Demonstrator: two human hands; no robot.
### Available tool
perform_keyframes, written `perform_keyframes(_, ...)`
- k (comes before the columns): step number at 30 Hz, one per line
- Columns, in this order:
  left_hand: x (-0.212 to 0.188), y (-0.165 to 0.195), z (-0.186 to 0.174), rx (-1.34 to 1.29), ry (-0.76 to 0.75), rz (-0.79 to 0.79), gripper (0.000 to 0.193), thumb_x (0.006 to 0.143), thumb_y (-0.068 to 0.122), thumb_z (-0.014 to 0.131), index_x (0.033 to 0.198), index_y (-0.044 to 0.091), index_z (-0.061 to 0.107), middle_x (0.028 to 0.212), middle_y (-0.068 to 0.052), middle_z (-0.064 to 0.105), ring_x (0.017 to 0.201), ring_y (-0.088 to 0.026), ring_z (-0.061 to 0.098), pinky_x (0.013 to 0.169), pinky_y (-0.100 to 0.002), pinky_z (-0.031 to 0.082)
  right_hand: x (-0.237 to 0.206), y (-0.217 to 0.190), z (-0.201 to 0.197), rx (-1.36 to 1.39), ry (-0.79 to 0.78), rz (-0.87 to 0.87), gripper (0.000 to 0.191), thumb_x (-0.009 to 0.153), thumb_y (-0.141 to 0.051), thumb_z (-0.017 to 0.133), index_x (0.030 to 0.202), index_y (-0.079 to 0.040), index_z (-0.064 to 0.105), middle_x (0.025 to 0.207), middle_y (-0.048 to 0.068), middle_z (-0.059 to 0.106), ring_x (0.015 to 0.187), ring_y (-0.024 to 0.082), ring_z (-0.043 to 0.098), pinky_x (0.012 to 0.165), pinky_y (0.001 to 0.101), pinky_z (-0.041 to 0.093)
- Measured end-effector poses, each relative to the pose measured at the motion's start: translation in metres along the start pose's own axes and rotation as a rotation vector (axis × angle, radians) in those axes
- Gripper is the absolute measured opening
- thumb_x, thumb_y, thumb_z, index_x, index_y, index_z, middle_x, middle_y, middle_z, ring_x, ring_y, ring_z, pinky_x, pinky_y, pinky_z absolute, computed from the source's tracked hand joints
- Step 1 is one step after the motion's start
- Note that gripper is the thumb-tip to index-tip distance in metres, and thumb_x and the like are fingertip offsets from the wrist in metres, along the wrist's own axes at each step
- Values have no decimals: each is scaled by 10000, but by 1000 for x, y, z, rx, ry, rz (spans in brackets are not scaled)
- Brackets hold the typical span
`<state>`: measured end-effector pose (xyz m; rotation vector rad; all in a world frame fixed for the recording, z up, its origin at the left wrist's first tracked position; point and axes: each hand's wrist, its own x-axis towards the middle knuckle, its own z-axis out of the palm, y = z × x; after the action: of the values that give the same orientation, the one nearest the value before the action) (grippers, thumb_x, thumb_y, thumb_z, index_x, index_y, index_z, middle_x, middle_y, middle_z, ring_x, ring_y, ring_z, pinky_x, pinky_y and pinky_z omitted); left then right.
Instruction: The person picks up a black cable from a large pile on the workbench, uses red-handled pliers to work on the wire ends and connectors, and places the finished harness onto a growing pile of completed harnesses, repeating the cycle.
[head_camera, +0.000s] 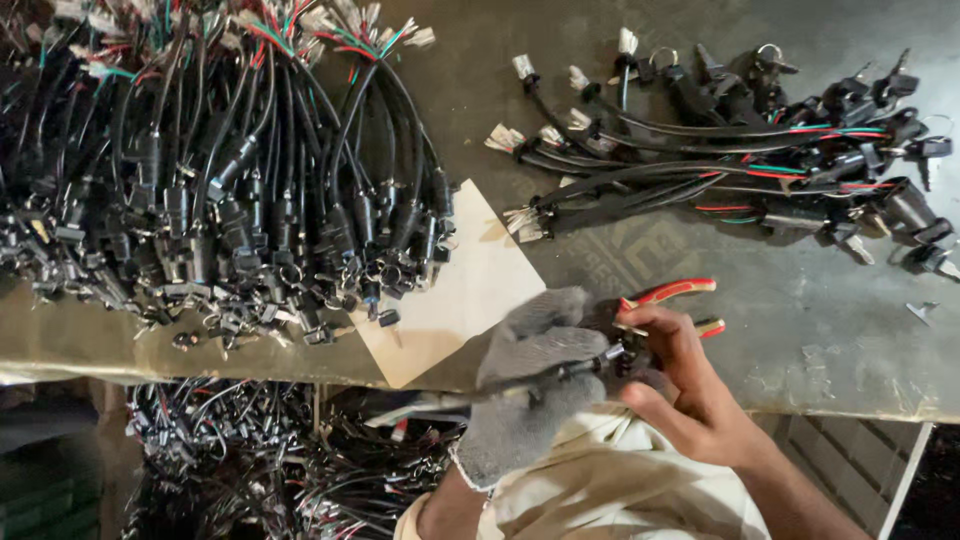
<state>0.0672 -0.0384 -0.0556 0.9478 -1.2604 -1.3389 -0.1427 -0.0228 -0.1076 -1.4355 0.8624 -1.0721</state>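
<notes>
Gloved left hand clenching around a black cable lead at the table's near edge; bare right hand pinching its switch end; red-handled pliers lying just beyond; bundled switch harnesses heaping farther left.

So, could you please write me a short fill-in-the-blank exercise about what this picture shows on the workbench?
1. The left hand wears a knitted grey ____.
2. The right hand is ____, with no covering.
3. The pliers beside the hands have handles coloured ____ and yellow.
4. The sheet of paper lies partly under the big heap of cables on the ____ side of the picture.

Missing words: glove; bare; red; left
</notes>
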Motion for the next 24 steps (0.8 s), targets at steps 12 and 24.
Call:
perform_keyframes(12, 0, -3, 2, 616, -31, 95, 298, 769, 215, 942, 975, 117, 750, 971, -35, 777, 903, -183, 744, 813, -315, 590, 3, 2, -4, -355, -12, -108, 588, 758, 166, 474, 1312, -19, 542, 1055, 142, 584, 902, 272, 600, 799, 297, 487)
perform_keyframes(24, 2, 5, 11, 633, -101, -28, 356, 970, 261, 726, 1283, 98, 682, 1056, -34, 764, 972, -248, 721, 930, -360, 572, -22, 35, 4, 172, 119, 362, 437, 1045, -211, 528, 1411, 24, 572, 958, 49, 568, 837, 106, 496, 713, 291, 431)
